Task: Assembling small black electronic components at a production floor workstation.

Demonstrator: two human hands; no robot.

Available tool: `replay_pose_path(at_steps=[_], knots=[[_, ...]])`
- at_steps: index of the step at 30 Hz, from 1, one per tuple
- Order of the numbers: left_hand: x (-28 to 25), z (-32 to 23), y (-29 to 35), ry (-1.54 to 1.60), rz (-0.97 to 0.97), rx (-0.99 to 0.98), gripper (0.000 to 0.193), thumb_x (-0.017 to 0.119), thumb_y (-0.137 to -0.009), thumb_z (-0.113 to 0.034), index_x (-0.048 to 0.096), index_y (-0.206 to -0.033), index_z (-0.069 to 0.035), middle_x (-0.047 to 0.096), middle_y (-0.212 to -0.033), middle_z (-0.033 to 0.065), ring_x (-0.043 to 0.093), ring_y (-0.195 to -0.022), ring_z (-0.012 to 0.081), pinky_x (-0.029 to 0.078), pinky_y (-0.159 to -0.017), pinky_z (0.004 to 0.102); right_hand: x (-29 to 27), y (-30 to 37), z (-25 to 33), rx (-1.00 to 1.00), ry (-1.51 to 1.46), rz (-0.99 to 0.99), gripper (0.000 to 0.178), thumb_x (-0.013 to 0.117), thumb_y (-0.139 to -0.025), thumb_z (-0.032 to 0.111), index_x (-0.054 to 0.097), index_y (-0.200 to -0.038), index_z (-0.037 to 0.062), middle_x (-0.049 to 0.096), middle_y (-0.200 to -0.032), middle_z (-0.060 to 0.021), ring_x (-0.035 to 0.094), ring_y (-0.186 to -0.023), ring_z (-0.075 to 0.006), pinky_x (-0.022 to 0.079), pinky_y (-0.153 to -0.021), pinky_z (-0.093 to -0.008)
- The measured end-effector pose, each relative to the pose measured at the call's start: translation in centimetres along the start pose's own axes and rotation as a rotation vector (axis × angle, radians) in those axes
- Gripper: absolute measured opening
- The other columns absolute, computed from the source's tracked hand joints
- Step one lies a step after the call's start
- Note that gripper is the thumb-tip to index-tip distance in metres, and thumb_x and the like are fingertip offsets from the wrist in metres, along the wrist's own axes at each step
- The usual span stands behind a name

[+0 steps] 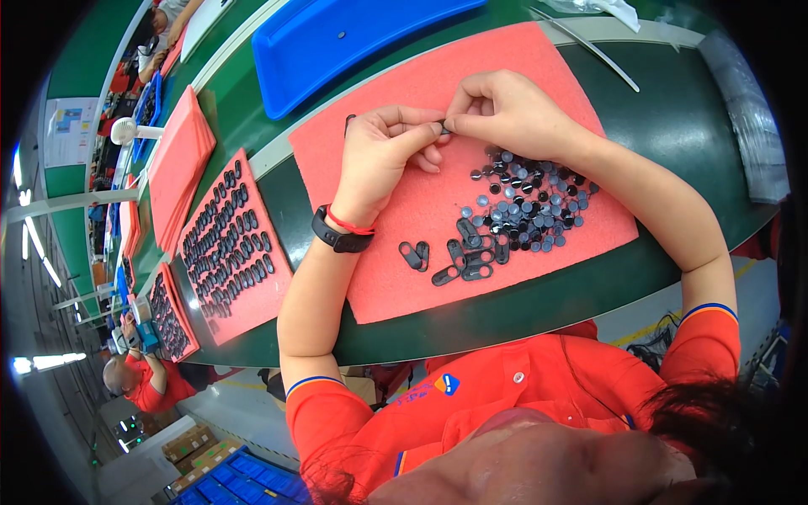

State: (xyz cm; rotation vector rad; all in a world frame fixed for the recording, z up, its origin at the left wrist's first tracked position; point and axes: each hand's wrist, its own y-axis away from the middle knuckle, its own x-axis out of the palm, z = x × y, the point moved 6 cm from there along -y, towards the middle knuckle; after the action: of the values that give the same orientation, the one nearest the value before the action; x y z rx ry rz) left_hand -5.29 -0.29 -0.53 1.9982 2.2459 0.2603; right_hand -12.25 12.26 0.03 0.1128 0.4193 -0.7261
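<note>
My left hand [389, 147] and my right hand [509, 111] meet over a pink foam sheet [370, 290], fingertips pinched together on a small dark piece [443, 127]. Fingers cover most of that piece, so its full shape is hidden. Below my right hand lies a loose heap of small round discs [526, 202], some glossy black, others greyish and see-through. Nearer to me, several black oblong plastic shells [476, 257] with a round opening at one end lie in a pile. Two more shells [414, 255] rest to the left of them.
A blue tray [290, 63] with a small dark piece in it stands beyond the foam. To the left, another pink sheet [227, 252] bears rows of black parts, beside stacked pink sheets [181, 160]. Clear plastic packaging [745, 118] lies right. Other people work farther left.
</note>
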Motion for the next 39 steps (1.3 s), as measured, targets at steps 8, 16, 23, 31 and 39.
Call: replay_pose_path(at_steps=[8,16,23,31,39], knots=[[0.3,0.2,-0.5,0.023,0.025,-0.008,0.016,0.059,-0.079,-0.003,0.059,-0.091,0.008,0.064,-0.078,0.0127,0.06,-0.057,0.0113,0.051,-0.054,0.0217,-0.3,0.0,-0.2,-0.016,0.085,-0.041,0.015,0.058,-0.074,0.014,0.059,-0.075,-0.0012,0.057,-0.066,-0.0036,0.051,-0.058,-0.0084,0.041,-0.052,-0.0241],[0.0,0.7,-0.2,-0.071,-0.053,0.028,0.016,0.06,-0.076,-0.006,0.059,-0.087,0.006,0.06,-0.064,0.0079,0.057,-0.051,0.0097,0.045,-0.043,0.0202,0.1,0.0,1.0,-0.085,0.235,-0.063,0.014,0.059,-0.069,0.015,0.057,-0.071,0.0011,0.054,-0.064,-0.0047,0.05,-0.056,-0.0121,0.04,-0.052,-0.0265],[0.1,0.8,0.4,0.038,-0.035,0.033,0.016,0.061,-0.078,-0.006,0.059,-0.088,0.006,0.062,-0.068,0.0074,0.057,-0.053,0.0083,0.047,-0.046,0.0187,0.6,0.4,0.9,-0.058,0.156,-0.049,0.011,0.06,-0.076,0.011,0.058,-0.073,0.0001,0.052,-0.062,-0.0013,0.043,-0.052,-0.0064,0.035,-0.048,-0.0229],[-0.2,0.6,0.0,-0.139,-0.048,0.119,0.013,0.058,-0.077,-0.005,0.06,-0.084,0.006,0.062,-0.067,0.009,0.058,-0.051,0.01,0.048,-0.043,0.0216,0.5,0.4,1.5,-0.119,0.213,-0.079,0.013,0.061,-0.077,0.013,0.059,-0.075,-0.0003,0.053,-0.064,0.0007,0.042,-0.055,-0.0044,0.034,-0.049,-0.0213],[-2.2,0.1,2.8,-0.099,-0.096,0.076,0.016,0.058,-0.082,-0.009,0.06,-0.093,0.002,0.064,-0.078,0.0073,0.057,-0.057,0.0073,0.048,-0.048,0.02,0.5,0.7,1.3,-0.121,0.101,-0.088,0.021,0.059,-0.083,0.02,0.06,-0.079,-0.0005,0.05,-0.064,0.0019,0.04,-0.057,-0.0039,0.033,-0.051,-0.0208]])
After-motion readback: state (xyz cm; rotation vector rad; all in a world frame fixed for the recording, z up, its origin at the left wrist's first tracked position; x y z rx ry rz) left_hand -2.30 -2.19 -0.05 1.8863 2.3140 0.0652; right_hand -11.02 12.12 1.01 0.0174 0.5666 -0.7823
